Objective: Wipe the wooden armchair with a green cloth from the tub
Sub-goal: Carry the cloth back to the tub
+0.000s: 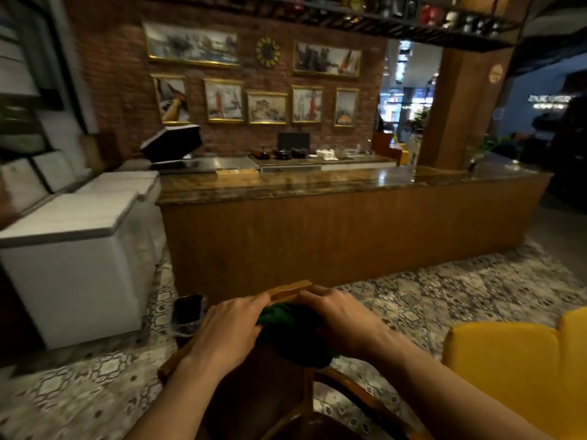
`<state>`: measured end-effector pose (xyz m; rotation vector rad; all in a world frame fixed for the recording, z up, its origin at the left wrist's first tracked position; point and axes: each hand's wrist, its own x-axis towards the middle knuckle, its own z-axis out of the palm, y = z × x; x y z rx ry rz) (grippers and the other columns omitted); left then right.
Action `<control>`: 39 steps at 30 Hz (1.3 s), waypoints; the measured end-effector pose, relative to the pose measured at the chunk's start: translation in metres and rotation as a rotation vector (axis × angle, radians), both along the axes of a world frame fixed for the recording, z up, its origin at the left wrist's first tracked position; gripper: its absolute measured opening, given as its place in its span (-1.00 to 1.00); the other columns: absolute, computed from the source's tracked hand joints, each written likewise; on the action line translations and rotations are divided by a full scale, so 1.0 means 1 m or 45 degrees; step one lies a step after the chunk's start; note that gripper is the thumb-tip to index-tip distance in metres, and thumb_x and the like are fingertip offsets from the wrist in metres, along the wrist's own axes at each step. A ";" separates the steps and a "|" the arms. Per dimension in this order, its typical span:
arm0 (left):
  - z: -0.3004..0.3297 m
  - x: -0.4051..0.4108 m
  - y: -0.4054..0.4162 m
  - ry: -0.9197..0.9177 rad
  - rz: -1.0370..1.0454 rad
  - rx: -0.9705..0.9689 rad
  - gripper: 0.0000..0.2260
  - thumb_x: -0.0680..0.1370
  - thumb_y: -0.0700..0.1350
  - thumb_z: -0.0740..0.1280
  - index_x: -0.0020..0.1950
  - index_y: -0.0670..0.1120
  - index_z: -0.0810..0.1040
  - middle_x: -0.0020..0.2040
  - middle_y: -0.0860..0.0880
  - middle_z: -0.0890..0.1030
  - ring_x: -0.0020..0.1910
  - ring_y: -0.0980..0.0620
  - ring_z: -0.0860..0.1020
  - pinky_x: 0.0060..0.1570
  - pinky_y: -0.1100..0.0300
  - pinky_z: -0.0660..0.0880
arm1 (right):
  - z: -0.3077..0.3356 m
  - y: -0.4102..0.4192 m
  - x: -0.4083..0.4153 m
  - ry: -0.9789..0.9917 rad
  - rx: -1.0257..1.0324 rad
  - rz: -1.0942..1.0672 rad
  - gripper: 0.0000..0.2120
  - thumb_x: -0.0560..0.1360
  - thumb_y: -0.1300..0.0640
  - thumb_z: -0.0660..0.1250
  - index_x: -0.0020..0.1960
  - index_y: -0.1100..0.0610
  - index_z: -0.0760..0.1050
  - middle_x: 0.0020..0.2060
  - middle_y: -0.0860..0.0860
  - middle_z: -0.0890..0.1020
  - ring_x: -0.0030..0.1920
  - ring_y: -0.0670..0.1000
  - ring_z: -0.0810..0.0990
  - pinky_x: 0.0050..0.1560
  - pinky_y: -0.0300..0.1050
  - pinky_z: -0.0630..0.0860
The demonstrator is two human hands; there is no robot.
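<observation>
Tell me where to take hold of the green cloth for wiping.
Grip the bunched green cloth from above, at its two side edges, as the left hand and right hand do: it lies draped over the wooden armchair's top rail.

My hands hide most of the green cloth (279, 315); armchair (287, 292) seat below it cut off by bottom edge; whole frame motion-blurred.

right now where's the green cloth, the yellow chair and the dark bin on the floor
green cloth (287, 325): head view, bunched middle between the hands
yellow chair (508, 373): head view, upholstered back
dark bin (187, 312): head view, side wall
</observation>
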<state>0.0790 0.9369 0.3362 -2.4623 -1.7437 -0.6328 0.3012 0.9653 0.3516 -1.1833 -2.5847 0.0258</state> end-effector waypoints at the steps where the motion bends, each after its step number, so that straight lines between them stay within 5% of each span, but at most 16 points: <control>1: 0.005 -0.009 -0.007 0.010 0.040 0.008 -0.76 0.51 -0.10 0.39 -0.03 0.16 0.36 -0.05 0.14 0.59 -0.03 0.03 0.59 -0.19 0.05 0.47 | 0.007 -0.001 -0.009 0.001 0.004 0.037 -0.53 0.54 0.12 0.37 0.38 -0.11 0.34 0.21 -0.02 0.55 0.06 0.01 0.61 0.01 -0.09 0.58; 4: 0.024 -0.029 -0.029 0.039 0.179 0.061 -0.74 0.50 -0.12 0.39 -0.08 0.15 0.32 -0.12 0.14 0.57 -0.11 0.02 0.58 -0.26 0.06 0.41 | 0.027 -0.003 -0.033 0.005 0.015 0.150 -0.61 0.52 0.11 0.38 0.29 -0.10 0.38 0.12 -0.05 0.54 0.02 0.04 0.61 0.01 0.02 0.60; 15: 0.092 -0.071 -0.134 0.160 0.678 0.194 -0.79 0.49 -0.07 0.37 -0.01 0.13 0.36 -0.06 0.08 0.64 -0.08 -0.10 0.60 -0.28 0.05 0.41 | 0.093 -0.034 -0.105 0.200 0.041 0.621 -0.56 0.46 0.19 0.41 0.28 -0.09 0.46 0.13 -0.05 0.57 0.06 0.08 0.60 -0.02 -0.12 0.46; 21: 0.116 -0.094 -0.215 0.234 0.950 0.175 -0.82 0.52 -0.09 0.36 0.01 0.11 0.38 -0.01 0.07 0.63 -0.05 -0.12 0.60 -0.26 0.05 0.36 | 0.108 -0.078 -0.165 0.272 0.037 0.895 -0.57 0.49 0.18 0.36 0.32 -0.09 0.45 0.16 0.00 0.58 0.13 0.11 0.56 0.13 0.09 0.53; 31: 0.150 -0.159 -0.409 0.285 1.409 0.197 -0.74 0.53 -0.06 0.35 -0.07 0.18 0.26 -0.04 0.09 0.59 -0.07 -0.13 0.59 -0.26 0.03 0.36 | 0.146 -0.238 -0.281 0.338 0.047 1.320 -0.50 0.38 0.26 0.36 0.28 -0.05 0.49 0.14 0.03 0.59 0.14 0.19 0.57 0.13 0.13 0.52; 39: 0.167 -0.200 -0.620 0.322 1.759 0.248 -0.81 0.53 -0.07 0.35 0.08 0.11 0.39 0.03 -0.01 0.63 0.02 -0.20 0.58 -0.19 -0.01 0.44 | 0.170 -0.432 -0.376 0.385 0.063 1.654 -0.50 0.39 0.27 0.36 0.27 -0.08 0.48 0.16 0.02 0.58 0.17 0.18 0.56 0.13 0.13 0.50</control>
